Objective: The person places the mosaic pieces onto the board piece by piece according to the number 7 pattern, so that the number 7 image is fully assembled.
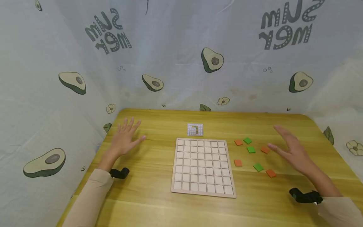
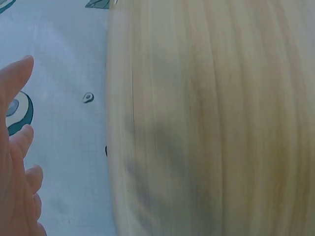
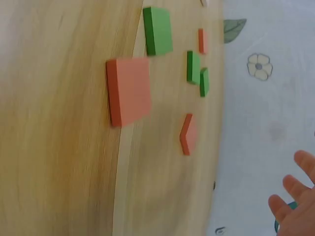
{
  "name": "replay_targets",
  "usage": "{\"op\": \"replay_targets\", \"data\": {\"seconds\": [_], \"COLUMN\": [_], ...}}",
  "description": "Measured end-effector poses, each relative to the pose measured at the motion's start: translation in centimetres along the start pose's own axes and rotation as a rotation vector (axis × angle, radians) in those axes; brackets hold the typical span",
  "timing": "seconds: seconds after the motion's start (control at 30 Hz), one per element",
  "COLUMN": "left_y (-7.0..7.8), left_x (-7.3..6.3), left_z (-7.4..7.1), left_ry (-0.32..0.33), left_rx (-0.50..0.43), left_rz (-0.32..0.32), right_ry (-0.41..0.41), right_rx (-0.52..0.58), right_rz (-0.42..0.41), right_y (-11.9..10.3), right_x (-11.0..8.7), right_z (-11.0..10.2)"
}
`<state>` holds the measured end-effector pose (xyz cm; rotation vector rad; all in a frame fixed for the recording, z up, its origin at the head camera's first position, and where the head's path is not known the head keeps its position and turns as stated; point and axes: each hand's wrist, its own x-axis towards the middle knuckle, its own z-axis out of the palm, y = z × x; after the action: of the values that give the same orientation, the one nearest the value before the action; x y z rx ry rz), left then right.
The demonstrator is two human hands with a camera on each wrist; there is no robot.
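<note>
A square wooden grid board (image 1: 202, 167) lies in the middle of the table, its shallow cells bare. Just behind it is a small printed card (image 1: 195, 129) showing a grid with a few coloured squares. Several orange tiles (image 1: 270, 173) and green tiles (image 1: 258, 167) lie scattered right of the board. My left hand (image 1: 123, 139) is held over the table's left side with fingers spread, holding nothing. On the other side my right hand (image 1: 293, 152) hovers beside the tiles, thumb apart from the fingers, also holding nothing. In the right wrist view, an orange tile (image 3: 130, 92) appears large, away from the fingers.
The yellowish wooden table (image 1: 141, 201) has rounded far corners. A pale cloth (image 1: 175, 72) printed with avocados, flowers and lettering hangs behind it and at both sides. Black straps with small mounts sit on both wrists.
</note>
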<state>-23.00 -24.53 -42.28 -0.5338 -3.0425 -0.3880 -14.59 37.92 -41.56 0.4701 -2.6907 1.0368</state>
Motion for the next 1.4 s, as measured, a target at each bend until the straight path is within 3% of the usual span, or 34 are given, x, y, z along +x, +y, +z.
{"op": "replay_targets", "data": {"seconds": [0.23,0.5,0.73,0.97,1.4], "left_y": [1.4,3.6,5.4,6.7,8.2], "left_x": [0.0,-0.3,-0.8,-1.0,-1.1], "left_z": [0.5,1.8,3.1,4.5,5.8], "left_ry": [0.002,0.000,-0.033,-0.051,-0.121], "left_rx": [0.016,-0.076,-0.091,-0.105,-0.119], "left_rz": [0.064,0.180,0.250,0.327,0.400], "right_ry": [-0.063,-0.088,-0.136,-0.142,-0.175], "right_rx": [0.053,0.093,0.101,0.123,0.111], "right_rz": [0.023,-0.028,0.026,-0.042,-0.028], "right_y": [-2.0,-3.1,-3.4,-3.6,-3.4], "right_x": [-0.3,-0.7,-1.0,-0.8,-0.6], "right_z": [0.9,3.0,4.6,6.2,7.9]}}
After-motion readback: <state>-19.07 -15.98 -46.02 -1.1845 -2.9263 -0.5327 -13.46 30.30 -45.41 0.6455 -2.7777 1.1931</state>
